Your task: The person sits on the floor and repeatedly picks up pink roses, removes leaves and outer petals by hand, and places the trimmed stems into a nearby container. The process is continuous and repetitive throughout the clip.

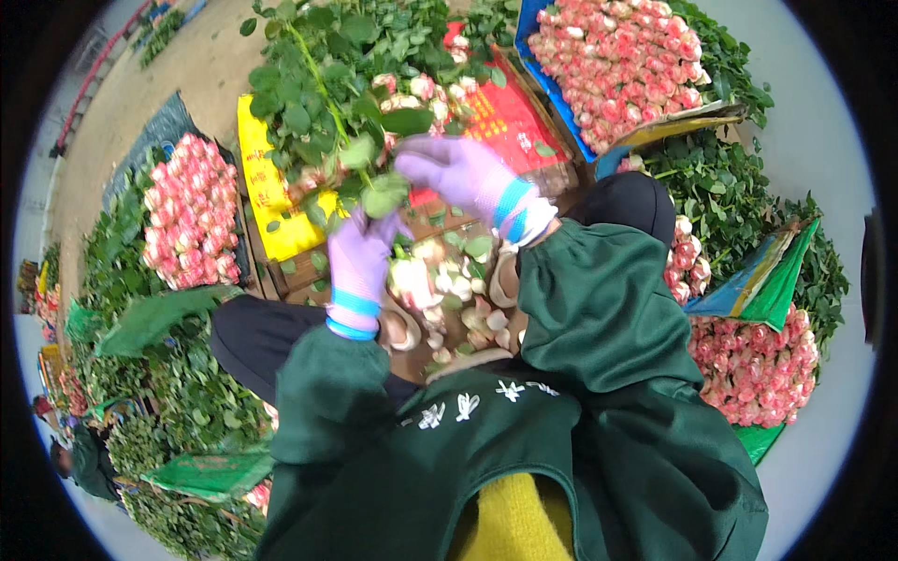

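Observation:
My left hand [359, 263], in a light purple glove with a blue-striped cuff, is closed around a green rose stem [319, 80]. The leafy stem slants away to the upper left. Just right of that hand a pale rose bloom [410, 277] shows, blurred; whether it belongs to the held stem I cannot tell. My right hand [459, 172], gloved alike, is beside the stem's leaves [384, 195], fingertips pointing left. Motion blur hides whether its fingers grip anything. Loose petals [484, 322] and fallen leaves lie between my feet.
Ahead, cut roses [428, 91] lie by a yellow printed sack [277, 189] and a red printed sheet [515, 119]. Bundled pink roses stand left [191, 214], upper right [621, 63] and right [758, 365]. Green wrapping [210, 473] pokes out at lower left. Another person [88, 456] is at far left.

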Motion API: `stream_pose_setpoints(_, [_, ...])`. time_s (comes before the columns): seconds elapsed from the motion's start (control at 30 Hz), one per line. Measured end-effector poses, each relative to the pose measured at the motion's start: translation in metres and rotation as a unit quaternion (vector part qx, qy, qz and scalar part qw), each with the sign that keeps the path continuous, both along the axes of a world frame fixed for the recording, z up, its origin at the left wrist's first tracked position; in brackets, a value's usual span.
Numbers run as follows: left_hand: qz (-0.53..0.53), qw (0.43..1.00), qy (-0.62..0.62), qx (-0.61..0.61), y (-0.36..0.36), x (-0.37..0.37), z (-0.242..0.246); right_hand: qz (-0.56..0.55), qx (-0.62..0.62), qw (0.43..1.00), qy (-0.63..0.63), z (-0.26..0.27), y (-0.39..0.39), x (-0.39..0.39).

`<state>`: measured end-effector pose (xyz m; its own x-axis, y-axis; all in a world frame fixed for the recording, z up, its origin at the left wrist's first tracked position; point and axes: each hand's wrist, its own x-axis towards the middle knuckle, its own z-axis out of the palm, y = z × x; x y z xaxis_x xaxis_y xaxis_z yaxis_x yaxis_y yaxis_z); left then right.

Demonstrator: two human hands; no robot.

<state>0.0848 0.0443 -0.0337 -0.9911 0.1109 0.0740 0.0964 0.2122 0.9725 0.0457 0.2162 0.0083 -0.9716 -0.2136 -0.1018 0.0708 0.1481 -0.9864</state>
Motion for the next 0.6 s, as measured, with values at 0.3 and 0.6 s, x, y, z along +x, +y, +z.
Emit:
stream_pose_setpoints(0.3, [-0.023,0.980,-0.172,0.099,0.019,0.040,-0.053,0.096,0.043,0.990,-0.096,-0.059,-0.012,-0.001])
stream_pose_setpoints(0.6, [-0.209,0.923,-0.257,0.194,0.021,0.049,-0.045,0.110,-0.129,0.974,-0.149,-0.068,0.006,0.016])
